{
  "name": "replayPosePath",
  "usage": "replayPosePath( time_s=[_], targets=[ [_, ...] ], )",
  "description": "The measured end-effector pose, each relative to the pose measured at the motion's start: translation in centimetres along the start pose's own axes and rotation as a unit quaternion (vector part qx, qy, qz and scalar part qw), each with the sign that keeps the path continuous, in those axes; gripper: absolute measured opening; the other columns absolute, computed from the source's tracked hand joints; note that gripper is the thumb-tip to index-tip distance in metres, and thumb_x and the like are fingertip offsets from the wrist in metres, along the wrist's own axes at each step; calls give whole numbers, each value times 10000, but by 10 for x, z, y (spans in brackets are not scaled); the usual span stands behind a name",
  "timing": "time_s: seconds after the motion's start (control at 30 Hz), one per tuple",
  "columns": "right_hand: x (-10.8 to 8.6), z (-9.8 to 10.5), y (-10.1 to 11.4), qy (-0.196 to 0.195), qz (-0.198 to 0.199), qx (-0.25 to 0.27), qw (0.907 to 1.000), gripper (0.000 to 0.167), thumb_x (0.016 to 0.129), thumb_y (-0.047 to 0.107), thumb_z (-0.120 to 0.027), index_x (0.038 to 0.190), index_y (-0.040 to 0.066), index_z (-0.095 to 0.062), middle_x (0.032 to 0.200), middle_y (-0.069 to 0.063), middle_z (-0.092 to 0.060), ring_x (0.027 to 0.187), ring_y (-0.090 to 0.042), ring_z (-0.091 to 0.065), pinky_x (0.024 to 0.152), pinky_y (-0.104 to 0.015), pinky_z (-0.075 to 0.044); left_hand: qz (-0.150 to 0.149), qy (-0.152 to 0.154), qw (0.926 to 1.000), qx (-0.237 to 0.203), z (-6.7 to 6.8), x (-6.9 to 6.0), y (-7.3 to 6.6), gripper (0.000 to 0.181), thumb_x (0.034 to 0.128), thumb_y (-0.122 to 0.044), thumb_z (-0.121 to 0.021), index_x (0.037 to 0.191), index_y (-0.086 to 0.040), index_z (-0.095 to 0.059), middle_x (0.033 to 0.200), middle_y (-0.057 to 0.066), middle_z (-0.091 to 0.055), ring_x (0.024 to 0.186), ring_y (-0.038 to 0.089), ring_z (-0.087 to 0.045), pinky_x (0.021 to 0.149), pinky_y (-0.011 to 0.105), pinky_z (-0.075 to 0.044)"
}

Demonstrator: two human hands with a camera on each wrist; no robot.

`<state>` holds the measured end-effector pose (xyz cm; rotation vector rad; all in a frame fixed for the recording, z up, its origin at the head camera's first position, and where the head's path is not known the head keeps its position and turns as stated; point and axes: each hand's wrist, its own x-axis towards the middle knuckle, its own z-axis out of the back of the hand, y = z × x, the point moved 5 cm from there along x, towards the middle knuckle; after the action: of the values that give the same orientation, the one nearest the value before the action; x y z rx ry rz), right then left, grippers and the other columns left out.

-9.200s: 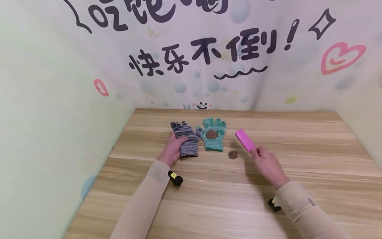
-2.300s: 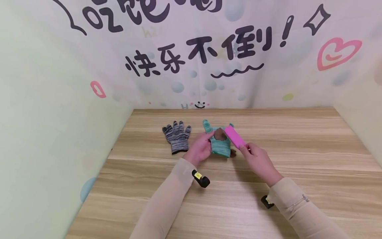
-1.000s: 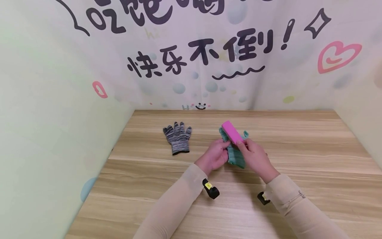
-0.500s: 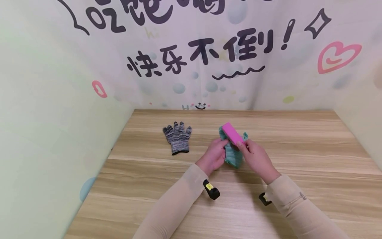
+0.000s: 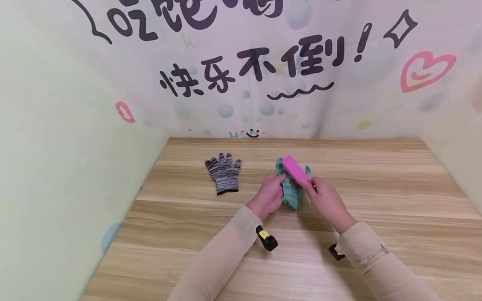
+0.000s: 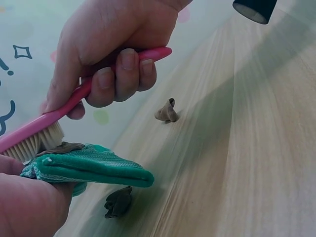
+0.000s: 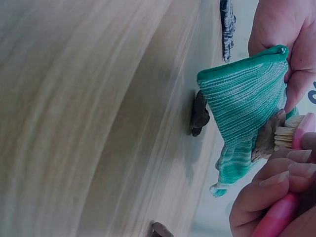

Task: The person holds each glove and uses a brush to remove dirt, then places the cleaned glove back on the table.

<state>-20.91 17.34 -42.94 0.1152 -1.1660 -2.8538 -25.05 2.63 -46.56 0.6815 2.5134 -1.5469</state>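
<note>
Above the table, my left hand grips a teal knitted glove, bent in the fingers. My right hand holds a pink brush by its handle. In the right wrist view, the pale bristles touch a brown, clay-like patch on the teal glove. The left wrist view shows the bristles pointing down onto that patch, with the glove's cuff towards the camera. A grey-black striped glove lies flat to the left, apart from both hands.
Two brown, clay-like lumps lie on the wooden table: one lump farther out, another dark lump below the held glove. A printed cloth hangs behind the table. Black wrist cameras sit on both sleeves.
My left hand has released the striped glove, now farther left, and lifted the teal glove off the table. The brush has come left onto it. Over the last second both hands shift only slightly.
</note>
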Motion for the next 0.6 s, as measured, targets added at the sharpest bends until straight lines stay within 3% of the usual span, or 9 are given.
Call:
replayPosePath(
  time_s=[0.6],
  targets=[
    [-4, 0, -2, -64, 36, -34, 10000, 538, 1076, 478, -398, 1091, -25, -588, 760, -74, -498, 657, -201, -455, 549, -298, -387, -104, -109, 9997, -214, 3, 0, -6, 421, 1094, -162, -370, 1460, 45, -393, 1490, 201, -517, 1375, 268, -496, 1174, 436, -421]
  ],
)
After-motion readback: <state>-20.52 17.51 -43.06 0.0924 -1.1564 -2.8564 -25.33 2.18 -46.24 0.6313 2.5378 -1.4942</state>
